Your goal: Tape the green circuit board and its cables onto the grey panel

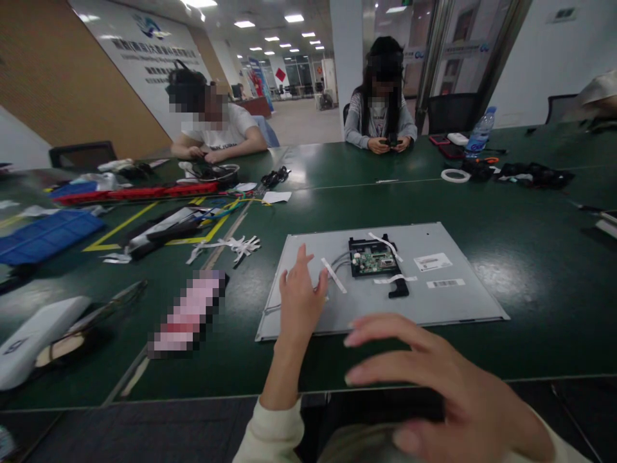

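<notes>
A flat grey display panel [463,302] lies back side up on the green table in front of me. Strips of white tape [333,275] hold its cables and a black bracket [399,286], in which a green circuit board [373,260] sits. My left hand [303,292] is over the panel's left part, fingers apart, beside the taped cables; whether it touches the surface I cannot tell. Closer to the camera, my right hand [448,379] hovers in front of the panel's near edge with its fingers spread and nothing in them.
Left of the panel are torn tape strips [241,246], a pink blurred-out item [190,312], a white device [41,341] and a blue tray [51,235]. Two people sit across the table [337,193]. A tape roll [455,175] and a water bottle [481,133] stand far right.
</notes>
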Tool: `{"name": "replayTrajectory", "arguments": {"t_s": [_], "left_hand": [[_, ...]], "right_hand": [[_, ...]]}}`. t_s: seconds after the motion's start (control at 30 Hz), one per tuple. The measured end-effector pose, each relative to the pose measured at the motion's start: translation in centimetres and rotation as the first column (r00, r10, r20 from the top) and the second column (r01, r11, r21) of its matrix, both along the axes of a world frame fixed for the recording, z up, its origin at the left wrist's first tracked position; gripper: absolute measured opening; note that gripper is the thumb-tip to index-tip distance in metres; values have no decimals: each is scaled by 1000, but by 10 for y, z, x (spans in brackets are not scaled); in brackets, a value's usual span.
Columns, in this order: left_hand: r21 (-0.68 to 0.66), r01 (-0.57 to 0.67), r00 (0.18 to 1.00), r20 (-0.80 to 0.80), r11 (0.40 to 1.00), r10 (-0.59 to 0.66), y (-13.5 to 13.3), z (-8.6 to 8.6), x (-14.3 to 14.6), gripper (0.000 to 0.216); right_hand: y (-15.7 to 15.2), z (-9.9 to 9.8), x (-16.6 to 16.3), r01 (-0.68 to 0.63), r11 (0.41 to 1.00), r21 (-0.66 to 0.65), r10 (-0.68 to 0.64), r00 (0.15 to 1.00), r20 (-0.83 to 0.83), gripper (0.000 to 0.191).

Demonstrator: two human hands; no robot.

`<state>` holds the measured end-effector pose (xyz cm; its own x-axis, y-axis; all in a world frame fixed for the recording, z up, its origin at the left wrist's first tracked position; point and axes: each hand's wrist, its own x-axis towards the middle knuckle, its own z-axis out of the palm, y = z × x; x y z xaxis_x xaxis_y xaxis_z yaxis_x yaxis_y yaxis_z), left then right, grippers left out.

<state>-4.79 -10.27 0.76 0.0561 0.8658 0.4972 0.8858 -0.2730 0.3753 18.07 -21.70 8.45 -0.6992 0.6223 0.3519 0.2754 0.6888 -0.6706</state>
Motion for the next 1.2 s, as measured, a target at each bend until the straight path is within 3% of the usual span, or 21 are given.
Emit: {"name": "replayTrajectory", "arguments": {"t_s": [0.07, 0.17, 0.3, 0.67, 0.93, 1.2], "left_hand": [[75, -16, 999, 42, 997, 13, -2, 4, -2, 61], [168, -21, 996, 93, 985, 5, -5, 8, -5, 59], [247, -30, 989, 148, 969, -7, -8, 7, -9, 57], [303, 4, 991, 125, 953, -44, -15, 11, -8, 43], [258, -1, 987, 155, 966, -40, -17, 13, -8, 38], [217, 38, 983, 168, 975, -76, -18, 14, -9, 36]], "right_hand": [[35, -21, -9, -31, 990, 141, 4, 982, 188, 49], [75, -51, -15, -114, 970, 214, 18, 914, 405, 60], [99, -77, -16, -191, 951, 243, 48, 868, 494, 62], [97, -81, -14, -93, 936, 339, -83, 879, 470, 48], [124, -95, -8, 208, 888, 410, -399, 792, 462, 50], [164, -110, 34, 556, 665, 499, -746, 527, 407, 46]]}}
